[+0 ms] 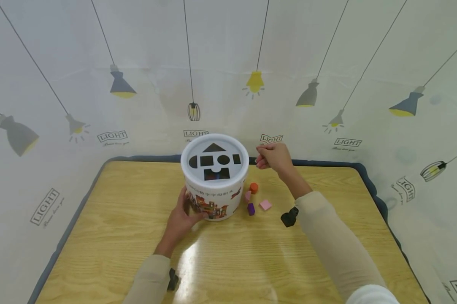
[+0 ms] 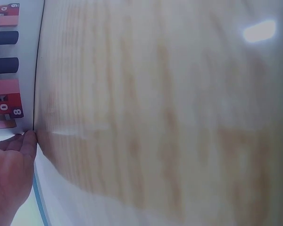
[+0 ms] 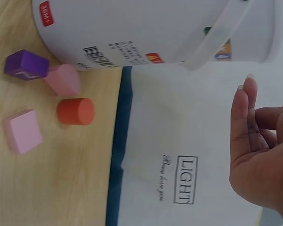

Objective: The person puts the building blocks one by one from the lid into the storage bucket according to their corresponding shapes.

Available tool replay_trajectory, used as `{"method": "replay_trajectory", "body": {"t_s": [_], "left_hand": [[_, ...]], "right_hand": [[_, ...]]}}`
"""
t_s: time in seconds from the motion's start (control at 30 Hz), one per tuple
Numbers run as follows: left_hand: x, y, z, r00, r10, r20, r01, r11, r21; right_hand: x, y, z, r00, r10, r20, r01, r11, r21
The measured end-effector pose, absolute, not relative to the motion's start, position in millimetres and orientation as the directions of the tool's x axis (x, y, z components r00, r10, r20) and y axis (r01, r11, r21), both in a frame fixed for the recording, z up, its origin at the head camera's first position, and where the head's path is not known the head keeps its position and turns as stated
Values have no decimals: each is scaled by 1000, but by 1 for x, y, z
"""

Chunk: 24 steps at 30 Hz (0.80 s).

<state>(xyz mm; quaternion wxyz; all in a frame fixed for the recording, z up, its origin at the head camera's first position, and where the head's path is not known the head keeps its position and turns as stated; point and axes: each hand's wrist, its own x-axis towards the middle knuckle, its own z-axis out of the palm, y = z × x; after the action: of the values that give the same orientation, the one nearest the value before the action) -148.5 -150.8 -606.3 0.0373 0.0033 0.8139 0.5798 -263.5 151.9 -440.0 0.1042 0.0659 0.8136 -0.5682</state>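
A white bucket printed with block pictures stands on the table, its white lid cut with several shaped holes. My left hand grips the bucket low on its left side, thumb at the front; the left wrist view shows part of this hand at the base. Raised just right of the lid is my right hand, apart from the bucket. In the right wrist view its fingers extend, with nothing visible in them. Right of the bucket lie an orange cylinder, a purple block and two pink blocks.
The wooden table has a dark edge at the back against a pale wall covering printed with lamps. The bucket's white handle hangs along its right side. Each wrist carries a small black device.
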Motion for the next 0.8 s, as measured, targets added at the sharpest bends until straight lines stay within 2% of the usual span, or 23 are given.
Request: {"method": "replay_trajectory", "body": {"t_s": [0.8], "left_hand": [[-148, -150, -605, -997, 49, -58, -39, 336, 941]], "right_hand": [[-258, 163, -494, -937, -9, -349, 325, 339, -883]]}}
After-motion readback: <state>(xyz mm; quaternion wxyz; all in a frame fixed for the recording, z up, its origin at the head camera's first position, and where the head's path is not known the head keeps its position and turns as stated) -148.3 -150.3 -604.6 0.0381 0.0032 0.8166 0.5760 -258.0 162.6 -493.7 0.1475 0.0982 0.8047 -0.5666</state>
